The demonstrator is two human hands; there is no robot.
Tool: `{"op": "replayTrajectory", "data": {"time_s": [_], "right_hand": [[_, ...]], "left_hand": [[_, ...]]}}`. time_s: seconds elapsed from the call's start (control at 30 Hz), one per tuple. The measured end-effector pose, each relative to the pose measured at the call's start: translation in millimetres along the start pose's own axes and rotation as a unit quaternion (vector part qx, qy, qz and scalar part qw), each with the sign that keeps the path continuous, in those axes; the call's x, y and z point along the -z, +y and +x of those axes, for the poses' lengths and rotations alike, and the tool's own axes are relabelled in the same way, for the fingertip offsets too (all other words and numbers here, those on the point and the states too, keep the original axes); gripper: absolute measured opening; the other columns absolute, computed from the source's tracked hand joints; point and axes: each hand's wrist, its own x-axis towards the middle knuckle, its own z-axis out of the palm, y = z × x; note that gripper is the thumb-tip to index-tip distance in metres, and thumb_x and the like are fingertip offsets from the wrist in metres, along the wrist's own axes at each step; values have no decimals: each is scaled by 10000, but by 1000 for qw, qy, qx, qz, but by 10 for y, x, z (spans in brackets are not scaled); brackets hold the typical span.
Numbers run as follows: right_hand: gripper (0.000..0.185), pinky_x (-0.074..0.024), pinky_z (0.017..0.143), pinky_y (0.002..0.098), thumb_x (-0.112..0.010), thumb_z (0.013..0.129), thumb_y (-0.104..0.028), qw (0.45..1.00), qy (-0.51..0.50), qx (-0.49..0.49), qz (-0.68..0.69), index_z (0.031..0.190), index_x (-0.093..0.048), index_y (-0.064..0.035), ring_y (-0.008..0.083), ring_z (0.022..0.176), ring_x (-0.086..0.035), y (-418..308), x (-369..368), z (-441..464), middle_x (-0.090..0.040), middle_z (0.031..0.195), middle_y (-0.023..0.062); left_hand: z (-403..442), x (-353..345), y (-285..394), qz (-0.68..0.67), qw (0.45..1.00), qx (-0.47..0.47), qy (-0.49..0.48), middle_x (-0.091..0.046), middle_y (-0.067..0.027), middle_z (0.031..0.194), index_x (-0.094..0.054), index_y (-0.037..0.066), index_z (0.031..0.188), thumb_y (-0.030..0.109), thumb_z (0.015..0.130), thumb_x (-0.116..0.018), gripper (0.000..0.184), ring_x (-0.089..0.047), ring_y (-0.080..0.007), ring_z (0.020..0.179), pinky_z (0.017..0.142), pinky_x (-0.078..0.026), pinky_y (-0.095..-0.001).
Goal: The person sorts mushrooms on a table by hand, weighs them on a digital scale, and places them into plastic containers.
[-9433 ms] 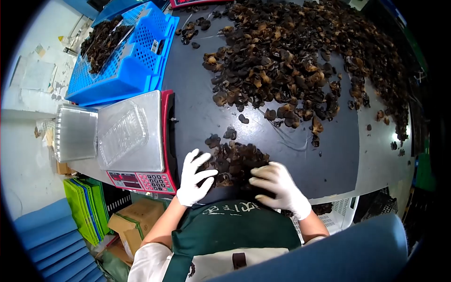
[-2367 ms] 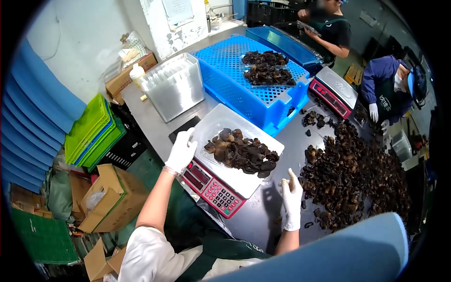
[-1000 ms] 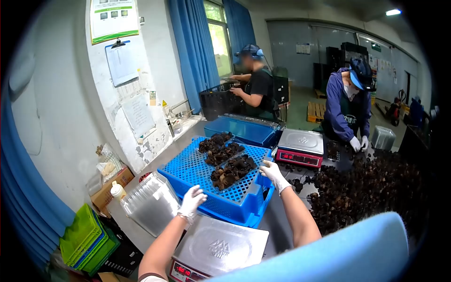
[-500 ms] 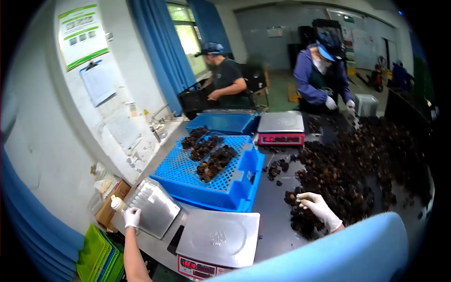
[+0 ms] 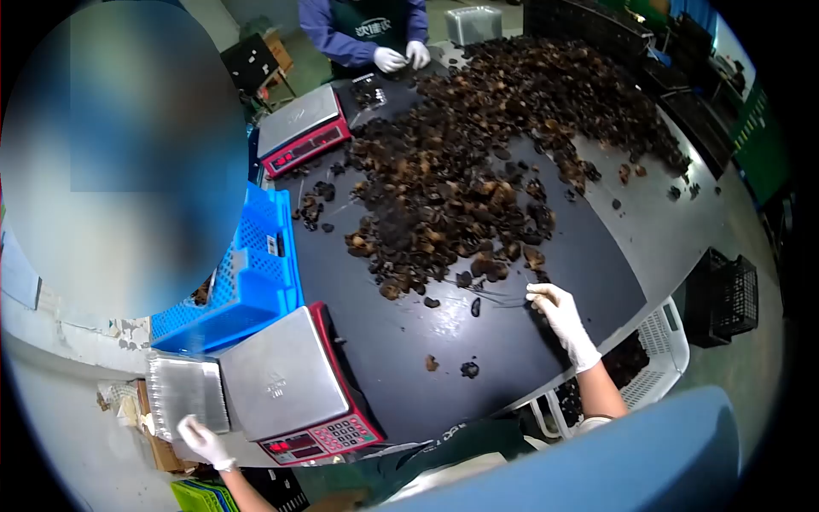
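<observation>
My left hand (image 5: 203, 442), in a white glove, is at the near edge of a stack of clear plastic trays (image 5: 189, 391). Its fingers are blurred against the shiny plastic, so their grip is unclear. Over the dark tabletop, my gloved right hand (image 5: 565, 326) has its thumb and fingertips drawn together; whatever may be between them is too small to make out. Just beyond it spreads a large heap of dried black fungus (image 5: 452, 192). A scale (image 5: 277, 371) with a steel pan and red base stands beside the tray stack.
A blue perforated crate (image 5: 256, 277) stands behind the scale, partly hidden by a blurred pale shape. Farther back are a second scale (image 5: 300, 119) and a co-worker in purple sleeves (image 5: 345, 38). A white basket (image 5: 657, 346) with dark pieces sits below the table's right edge.
The view has swung right and down toward the table. My right hand has moved from the fungus heap to its near side. My left hand remains by the tray stack.
</observation>
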Motion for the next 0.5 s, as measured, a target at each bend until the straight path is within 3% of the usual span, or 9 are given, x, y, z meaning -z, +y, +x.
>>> {"op": "replayTrajectory", "data": {"time_s": [0.1,0.13,0.17,0.2,0.23,0.3,0.33,0.43,0.5], "right_hand": [[214,-510,842,260,-580,905,-9,995,-38,66,-63,1102,-661,19,122,919,-648,317,-138,-138,-699,977,58],[216,-518,811,264,-589,899,-27,991,-63,56,-102,1096,-671,4,120,892,-648,349,-270,-205,-699,977,63],[209,-519,781,259,-600,894,-36,989,-95,46,-107,1084,-683,-13,109,871,-644,193,-424,-314,-694,960,76],[225,-520,789,310,-618,872,-60,978,-123,122,-118,1086,-686,-40,169,861,-656,336,-602,-364,-684,940,95],[247,-510,814,376,-645,839,-98,911,-105,336,-215,1080,-685,-69,268,867,-648,353,-774,-389,-671,926,113],[374,-489,788,408,-684,809,-190,858,-141,421,-259,1165,-630,-88,311,877,-616,307,-1080,-461,-637,1003,116],[421,-474,752,412,-684,817,-238,849,-249,357,-298,1199,-595,-85,294,861,-601,187,-1180,-454,-612,986,104],[391,-462,717,392,-647,874,-290,785,-192,425,-408,1188,-599,-62,276,819,-604,334,-1450,-488,-595,937,111],[348,-475,709,397,-636,887,-291,795,-236,394,-396,1160,-618,-77,279,795,-617,570,-1516,-328,-602,919,103]], "left_hand": [[-806,-97,465,30,987,-54,-147,-552,-135,897,-593,34,942,33,923,-552,46,-535,-328,876,835,-444,-437],[-852,-62,730,20,960,-174,-218,-561,-140,895,-601,45,958,31,919,-551,65,-546,-348,914,851,-447,-443],[-1071,-89,583,37,952,-177,-246,-558,-162,1007,-603,34,1022,31,910,-565,118,-550,-352,972,902,-450,-443],[-1117,-44,721,11,963,-99,-249,-538,-175,1082,-596,31,1082,40,902,-580,180,-544,-352,1011,932,-445,-445],[-1120,-42,955,-18,968,-21,-249,-517,-188,1157,-590,28,1141,49,895,-595,248,-537,-352,1050,961,-441,-448],[-1089,-57,1307,14,982,-22,-187,-498,-190,1228,-556,27,1252,73,864,-639,400,-514,-355,1124,1000,-420,-453],[-1053,-82,1617,-2,984,-30,-177,-515,-188,1206,-562,28,1247,69,852,-647,406,-516,-355,1122,998,-420,-449],[-1060,-386,2444,-75,966,-89,-229,-557,-185,1153,-589,41,1223,56,818,-670,413,-522,-353,1118,987,-424,-436],[-1189,-750,2833,-126,946,-106,-281,-549,-187,1183,-607,48,1202,51,808,-683,401,-529,-352,1114,985,-427,-430]]}}
